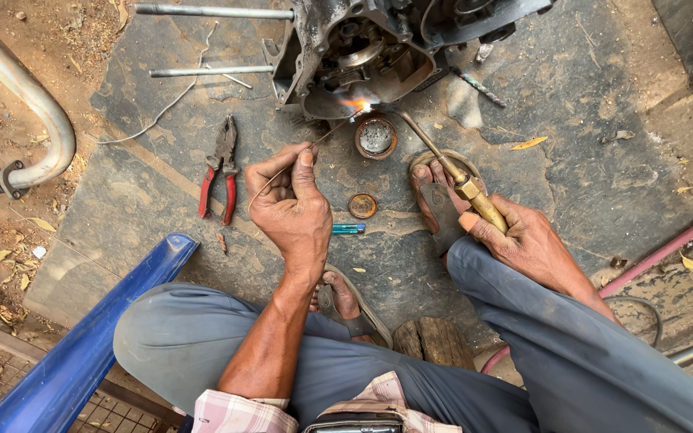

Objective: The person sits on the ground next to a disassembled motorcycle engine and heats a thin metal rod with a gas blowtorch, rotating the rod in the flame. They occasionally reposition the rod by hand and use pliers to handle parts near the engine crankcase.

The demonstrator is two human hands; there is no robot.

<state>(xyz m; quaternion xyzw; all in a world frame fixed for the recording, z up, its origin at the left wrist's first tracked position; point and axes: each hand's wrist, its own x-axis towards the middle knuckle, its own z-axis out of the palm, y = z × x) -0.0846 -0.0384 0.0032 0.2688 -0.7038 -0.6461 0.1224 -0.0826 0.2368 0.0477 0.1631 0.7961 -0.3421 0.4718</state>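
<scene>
Between the pinched thumb and forefinger of the left hand [294, 210] runs a thin filler rod [298, 163], its far tip reaching the flame [356, 103] at the rim of a metal engine casing [354, 56]. Beyond the right hand [523, 240], whose fingers wrap the brass torch [459, 180], the nozzle meets that same spot. Just past the left fingertips sits a small round tin [375, 136]; red-handled pliers [220, 170] lie off to their left.

Red-handled pliers [220, 170] lie on the stone slab [595, 160] — a small lighter [348, 229], round lid [362, 206] nearby.
</scene>
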